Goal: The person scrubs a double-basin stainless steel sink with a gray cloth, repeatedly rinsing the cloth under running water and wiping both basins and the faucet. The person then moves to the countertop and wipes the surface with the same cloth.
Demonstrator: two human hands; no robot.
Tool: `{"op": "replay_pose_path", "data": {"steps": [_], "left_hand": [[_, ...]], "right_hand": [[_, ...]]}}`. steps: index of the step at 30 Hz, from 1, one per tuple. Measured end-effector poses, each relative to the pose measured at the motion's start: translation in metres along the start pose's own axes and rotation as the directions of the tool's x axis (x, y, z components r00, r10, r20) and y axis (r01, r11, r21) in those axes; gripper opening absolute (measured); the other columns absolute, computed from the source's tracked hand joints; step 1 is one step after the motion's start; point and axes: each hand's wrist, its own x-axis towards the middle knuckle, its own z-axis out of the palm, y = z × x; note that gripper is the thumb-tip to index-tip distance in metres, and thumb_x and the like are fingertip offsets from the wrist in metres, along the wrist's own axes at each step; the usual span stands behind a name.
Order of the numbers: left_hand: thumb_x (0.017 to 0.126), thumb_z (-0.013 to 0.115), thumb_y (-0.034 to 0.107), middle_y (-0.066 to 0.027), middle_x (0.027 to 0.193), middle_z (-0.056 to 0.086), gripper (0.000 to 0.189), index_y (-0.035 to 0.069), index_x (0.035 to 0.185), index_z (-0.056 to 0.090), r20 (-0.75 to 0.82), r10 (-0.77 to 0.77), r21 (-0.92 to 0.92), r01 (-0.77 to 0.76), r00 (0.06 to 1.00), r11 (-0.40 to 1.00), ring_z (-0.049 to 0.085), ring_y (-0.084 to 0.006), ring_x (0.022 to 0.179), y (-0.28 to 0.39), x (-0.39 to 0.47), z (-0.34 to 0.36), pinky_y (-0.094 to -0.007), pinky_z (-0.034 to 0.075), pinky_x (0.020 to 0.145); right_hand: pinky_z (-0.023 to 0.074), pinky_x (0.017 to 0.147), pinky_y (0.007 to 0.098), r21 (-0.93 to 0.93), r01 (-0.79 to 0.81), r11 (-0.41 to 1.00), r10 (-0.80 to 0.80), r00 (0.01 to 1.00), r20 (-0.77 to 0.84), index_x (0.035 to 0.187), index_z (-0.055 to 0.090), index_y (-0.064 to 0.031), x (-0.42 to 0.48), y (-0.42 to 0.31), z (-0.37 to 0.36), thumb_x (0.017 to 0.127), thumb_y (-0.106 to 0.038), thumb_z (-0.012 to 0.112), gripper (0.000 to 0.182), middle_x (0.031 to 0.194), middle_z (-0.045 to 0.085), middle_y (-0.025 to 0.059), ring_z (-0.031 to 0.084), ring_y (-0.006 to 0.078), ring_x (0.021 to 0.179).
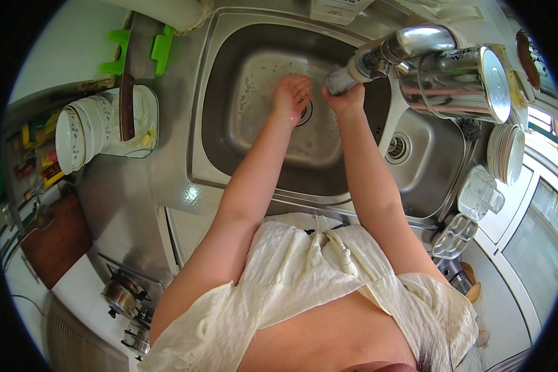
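Note:
My left hand (291, 100) is over the larger steel sink basin (260, 125), near its drain, palm turned inward and fingers apart, with nothing in it. My right hand (346, 97) is just under the end of the chrome faucet (367, 65), where a clear, whitish piece or stream meets the fingers; whether the fingers grip it cannot be told. Drops and wet marks dot the basin floor around the drain. Both forearms reach in over the sink's front edge.
Right of the basin are a smaller sink basin (428, 158), a large metal canister (455, 83), stacked plates (504, 153) and a clear glass container (479, 193). At left, stacked bowls (81, 132) and a brown-handled knife (127, 107) stand by a glass dish. A pot (121, 293) sits lower left.

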Motion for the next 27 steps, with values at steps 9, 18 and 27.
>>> {"op": "replay_pose_path", "data": {"steps": [9,18,27], "left_hand": [[0.083,0.045,0.040,-0.0060,0.100,0.056,0.038,0.011,0.107,0.052,0.003,-0.161,0.068,0.161,0.987,0.985,0.051,-0.0191,0.090,-0.034,0.020,0.027,-0.0355,0.041,0.073],[0.088,0.036,0.043,-0.0097,0.115,0.050,0.041,0.012,0.113,0.047,0.186,-0.200,-0.136,0.227,0.962,0.964,0.048,-0.0251,0.104,-0.038,0.026,0.033,-0.0480,0.040,0.084],[0.089,0.038,0.043,-0.0076,0.104,0.055,0.037,0.011,0.101,0.051,0.245,-0.191,-0.354,0.271,0.950,0.895,0.050,-0.0272,0.101,-0.031,0.025,0.062,-0.0467,0.037,0.091]], "right_hand": [[0.0405,0.086,0.0434,-0.165,0.145,0.976,-0.128,0.986,0.108,0.106,0.051,-0.0068,-0.012,0.011,-0.011,0.087,-0.028,0.039,0.031,0.107,0.055,0.0084,0.051,0.0269,0.101],[0.0445,0.073,0.0336,-0.199,0.321,0.926,-0.290,0.942,0.167,0.096,0.054,-0.0009,-0.015,0.001,-0.019,0.082,-0.015,0.045,0.022,0.094,0.057,0.0099,0.056,0.0233,0.085],[0.0463,0.076,0.0329,-0.414,0.631,0.656,-0.564,0.775,0.287,0.081,0.051,-0.0044,-0.050,-0.040,-0.010,0.083,-0.014,0.051,0.009,0.082,0.057,0.0069,0.057,0.0194,0.079]]}}
